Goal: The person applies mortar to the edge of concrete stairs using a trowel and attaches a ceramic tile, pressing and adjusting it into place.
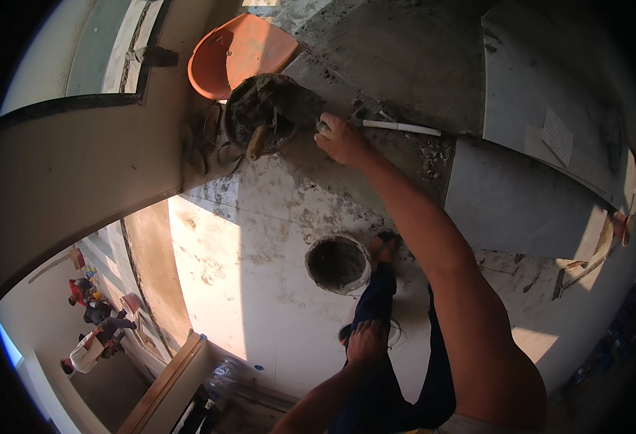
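Observation:
My right hand (339,137) grips the handle of a trowel (300,103), whose mortar-caked blade is at the right rim of a dark bucket (240,116) of grey mortar. Another tool's wooden handle (258,143) slants out of that bucket toward me. An orange basin (225,47) lies just beyond it. My left hand (367,340) rests on my leg with its fingers loosely spread and nothing in it. A round cement-smeared container (336,264) stands on the floor beside my foot.
Large pale tiles (513,195) lie at right, beside rubble and a white bar (401,128). A wall (94,159) with a window runs along the left. Several co-workers (97,318) are at lower left, near a wooden plank (162,380). A clear plastic bottle (222,372) is at the bottom.

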Available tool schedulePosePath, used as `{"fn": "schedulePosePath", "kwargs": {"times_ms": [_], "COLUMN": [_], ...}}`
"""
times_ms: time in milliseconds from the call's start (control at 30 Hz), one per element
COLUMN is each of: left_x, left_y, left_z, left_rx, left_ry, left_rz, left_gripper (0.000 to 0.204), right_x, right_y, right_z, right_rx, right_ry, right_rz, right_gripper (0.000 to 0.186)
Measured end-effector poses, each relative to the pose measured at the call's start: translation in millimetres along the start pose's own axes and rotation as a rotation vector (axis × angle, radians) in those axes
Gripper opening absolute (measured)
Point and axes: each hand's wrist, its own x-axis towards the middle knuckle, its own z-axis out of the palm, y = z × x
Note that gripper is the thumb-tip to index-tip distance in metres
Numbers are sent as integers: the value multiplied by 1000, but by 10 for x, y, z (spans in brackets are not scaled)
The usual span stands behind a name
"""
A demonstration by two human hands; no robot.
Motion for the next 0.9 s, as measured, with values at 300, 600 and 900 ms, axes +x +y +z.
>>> {"fn": "schedulePosePath", "kwargs": {"times_ms": [300, 600, 900], "left_x": [113, 300, 638], "left_y": [326, 354, 717], "left_z": [-234, 21, -54], "left_rx": [115, 332, 599], "left_ry": [-90, -173, -380], "left_rz": [-3, 72, 106], "left_gripper": [17, 18, 18], "right_x": [-954, -3130, -3736], "right_y": [54, 77, 987], "right_z": [-70, -539, -1329], "right_rx": [173, 1037, 962], "right_ry": [24, 560, 1926], "right_rz": [138, 548, 490], "right_gripper": [68, 53, 35]}}
